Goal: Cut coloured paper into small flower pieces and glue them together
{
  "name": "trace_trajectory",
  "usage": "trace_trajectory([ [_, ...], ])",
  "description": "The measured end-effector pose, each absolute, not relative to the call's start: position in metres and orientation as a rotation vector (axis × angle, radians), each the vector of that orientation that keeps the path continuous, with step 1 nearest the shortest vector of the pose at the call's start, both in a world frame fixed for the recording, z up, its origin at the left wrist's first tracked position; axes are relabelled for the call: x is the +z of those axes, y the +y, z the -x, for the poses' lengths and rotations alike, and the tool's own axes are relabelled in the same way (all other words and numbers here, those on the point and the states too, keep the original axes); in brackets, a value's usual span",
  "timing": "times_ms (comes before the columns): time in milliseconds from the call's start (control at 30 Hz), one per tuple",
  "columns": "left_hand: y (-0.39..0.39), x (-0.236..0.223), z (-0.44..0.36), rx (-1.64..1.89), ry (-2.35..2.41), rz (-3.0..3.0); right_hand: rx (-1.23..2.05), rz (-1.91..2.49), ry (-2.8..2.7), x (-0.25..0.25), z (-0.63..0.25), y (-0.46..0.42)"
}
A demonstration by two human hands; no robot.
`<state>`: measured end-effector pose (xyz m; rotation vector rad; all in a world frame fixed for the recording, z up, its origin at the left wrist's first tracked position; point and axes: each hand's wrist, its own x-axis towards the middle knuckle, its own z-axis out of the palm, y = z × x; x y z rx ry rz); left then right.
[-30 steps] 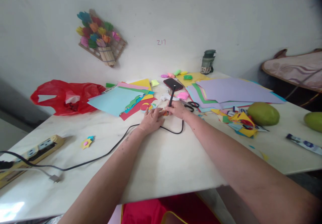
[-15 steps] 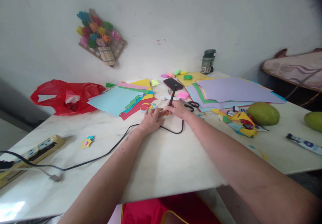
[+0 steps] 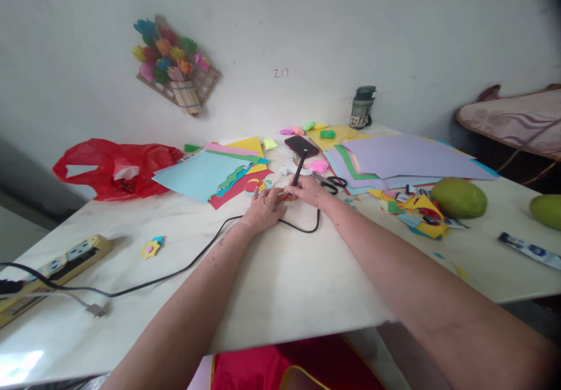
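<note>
A slim black pen (image 3: 298,168) stands slanted in my right hand (image 3: 308,191), its lower end hidden among the fingers. My left hand (image 3: 264,207) lies beside it, fingertips closed on a small orange paper piece (image 3: 287,196) at the table surface, mostly covered. Just beyond the hands are a white glue gun (image 3: 294,168) and a pink packet (image 3: 319,166). Scissors with black handles (image 3: 335,184) rest right of my right hand. A round red and yellow paper cutout (image 3: 255,186) sits on red paper by my left fingers.
A black cord (image 3: 175,274) runs from the power strip (image 3: 65,264) under my hands. Coloured sheets lie left and right, with a phone (image 3: 301,145) between. Paper scraps (image 3: 421,213) and green mangoes (image 3: 459,197) are rightward; a red bag (image 3: 118,168) is left.
The pen's upper end has shifted very slightly left and down in my right hand. My left hand has stayed in place.
</note>
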<state>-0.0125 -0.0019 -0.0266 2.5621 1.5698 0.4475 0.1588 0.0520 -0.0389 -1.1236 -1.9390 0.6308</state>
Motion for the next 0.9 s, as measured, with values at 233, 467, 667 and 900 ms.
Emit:
trace_trajectory([
  [233,-0.001,-0.028,0.013,0.454,1.563,-2.575,0.647,1.138,-1.941,-0.0395,-0.1586,0.0523],
  [467,-0.0008,-0.0281,0.0133,0.454,1.572,-2.587,0.636,1.129,-1.947,-0.0381,-0.1587,0.0506],
  [667,-0.0011,-0.0278,0.0127,0.455,1.556,-2.595,0.632,1.141,-1.954,-0.0367,-0.1588,0.0495],
  [900,-0.0028,-0.025,0.0126,0.446,1.56,-2.571,0.625,1.154,-1.945,-0.0341,-0.1588,0.0479],
])
